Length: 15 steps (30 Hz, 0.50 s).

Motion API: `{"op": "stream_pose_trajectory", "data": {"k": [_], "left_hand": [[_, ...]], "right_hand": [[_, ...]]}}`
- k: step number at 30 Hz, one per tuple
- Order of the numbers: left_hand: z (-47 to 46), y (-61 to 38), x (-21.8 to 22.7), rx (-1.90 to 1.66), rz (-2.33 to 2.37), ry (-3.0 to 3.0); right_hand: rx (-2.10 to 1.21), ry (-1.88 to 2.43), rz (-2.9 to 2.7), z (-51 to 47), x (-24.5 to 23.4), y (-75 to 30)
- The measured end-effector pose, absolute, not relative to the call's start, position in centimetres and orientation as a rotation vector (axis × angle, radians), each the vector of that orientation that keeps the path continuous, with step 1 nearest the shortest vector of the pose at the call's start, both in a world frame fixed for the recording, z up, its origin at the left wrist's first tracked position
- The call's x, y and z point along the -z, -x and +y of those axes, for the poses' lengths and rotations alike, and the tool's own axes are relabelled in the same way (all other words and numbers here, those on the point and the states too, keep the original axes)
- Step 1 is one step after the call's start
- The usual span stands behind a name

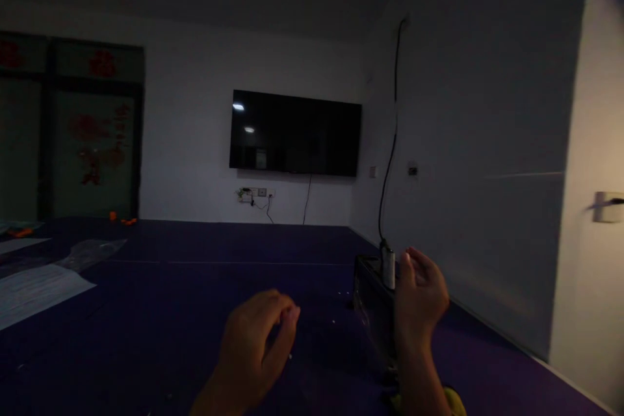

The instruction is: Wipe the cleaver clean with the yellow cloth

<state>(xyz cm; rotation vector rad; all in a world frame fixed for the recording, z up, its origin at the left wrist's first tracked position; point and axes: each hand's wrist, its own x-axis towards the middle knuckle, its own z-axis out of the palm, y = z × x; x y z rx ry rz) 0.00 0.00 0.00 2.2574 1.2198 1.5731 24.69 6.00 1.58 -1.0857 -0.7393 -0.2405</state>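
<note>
- The left hand [258, 348] hung above the dark blue-purple table [302, 244], left of the black case, its fingers curled round towards the thumb and the tips meeting or nearly so; no object showed in its grip, though whether something small was pinched there could not be told
- The right hand [420, 299] was raised beside the black case [373, 315], thumb and fingers bent with their tips close together; nothing showed in that grip either, and whether it touched the case could not be told
- The black case stood on the right part of the table, partly hidden by the right hand and forearm
- A small silver-grey block [389, 268] stood upright on top of the case, just left of the right fingertips
- A black cable [390, 156] ran down in front of the right-hand wall to the top of the case, next to the block
- Something yellow [454, 402] showed beside the right forearm at the lower edge
- White paper [39, 292] and clear plastic film [92, 253] lay on the left of the table
- A wall-mounted television [296, 133] hung beyond the table, its dark screen reflecting lights
</note>
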Motion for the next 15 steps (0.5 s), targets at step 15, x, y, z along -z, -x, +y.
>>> {"op": "stream_pose_trajectory", "data": {"k": [15], "left_hand": [[8.7,8.6,2.6,-1.72,1.494,-1.575]], "right_hand": [[0.125,1.627,-0.771,12.0,7.4,-30.6]]}}
